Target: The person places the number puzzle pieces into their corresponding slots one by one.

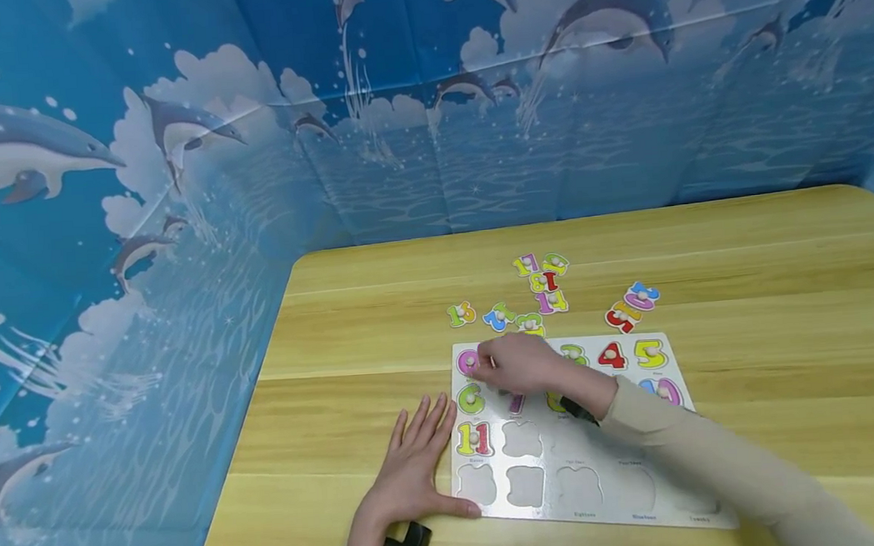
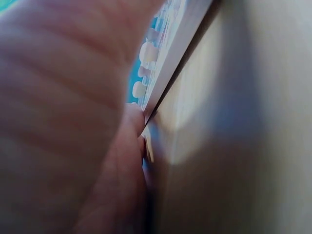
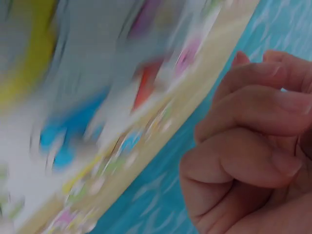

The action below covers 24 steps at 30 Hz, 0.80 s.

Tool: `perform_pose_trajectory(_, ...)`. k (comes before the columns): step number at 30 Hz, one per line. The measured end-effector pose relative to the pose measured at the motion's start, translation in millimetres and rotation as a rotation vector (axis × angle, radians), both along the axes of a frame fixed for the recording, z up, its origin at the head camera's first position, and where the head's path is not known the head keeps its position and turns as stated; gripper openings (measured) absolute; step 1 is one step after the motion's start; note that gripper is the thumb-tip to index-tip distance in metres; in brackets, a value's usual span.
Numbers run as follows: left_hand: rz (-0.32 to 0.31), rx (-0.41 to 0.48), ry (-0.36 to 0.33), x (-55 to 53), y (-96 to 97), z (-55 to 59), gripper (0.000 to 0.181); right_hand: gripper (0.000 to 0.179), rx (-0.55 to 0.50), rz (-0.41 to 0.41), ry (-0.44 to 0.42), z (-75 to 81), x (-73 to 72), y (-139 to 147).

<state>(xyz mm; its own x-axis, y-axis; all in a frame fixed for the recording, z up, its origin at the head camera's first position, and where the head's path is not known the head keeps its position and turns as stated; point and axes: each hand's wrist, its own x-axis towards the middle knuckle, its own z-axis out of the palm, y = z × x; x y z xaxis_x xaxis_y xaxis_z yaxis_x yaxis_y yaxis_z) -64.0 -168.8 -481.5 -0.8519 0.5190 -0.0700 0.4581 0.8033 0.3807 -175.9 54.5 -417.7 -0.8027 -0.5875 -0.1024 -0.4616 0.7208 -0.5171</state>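
A white number puzzle board (image 1: 601, 497) lies on the table, its upper slots filled with colourful knobbed numbers. My left hand (image 1: 411, 467) lies with straight, spread fingers along the board's left side, its thumb at the lower left corner. In the left wrist view, a finger meets the board's edge (image 2: 171, 58). Over the top row, beside the pink zero (image 1: 467, 361), is my right hand (image 1: 518, 362). Its fingers (image 3: 243, 156) are loosely curled in the right wrist view, with no piece showing among them. The right hand and forearm hide part of the board.
Several loose number pieces lie behind the board, including a seventeen (image 1: 526, 265), a thirteen (image 1: 461, 314) and a fifteen (image 1: 623, 317). A yellow and red eleven (image 1: 474, 439) sits in the third row; bare slots (image 1: 525, 486) show below. A dolphin-printed cloth (image 1: 370, 168) hangs behind the wooden table (image 1: 324, 397).
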Motion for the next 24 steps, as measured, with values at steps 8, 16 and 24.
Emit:
perform_pose_trajectory(8,0.009,0.006,-0.014,1.5,0.5,1.1,0.128,0.034,0.094,-0.185,-0.06,-4.0,-61.7,16)
perform_pose_trajectory(16,0.01,0.019,-0.01,2.1,1.1,1.1,0.127,0.042,0.21,-0.264,-0.125,-12.0,-81.3,16)
perform_pose_trajectory(24,0.008,0.013,-0.011,1.8,0.4,2.8,0.127,0.042,0.29,-0.278,-0.09,-16.1,-83.0,8)
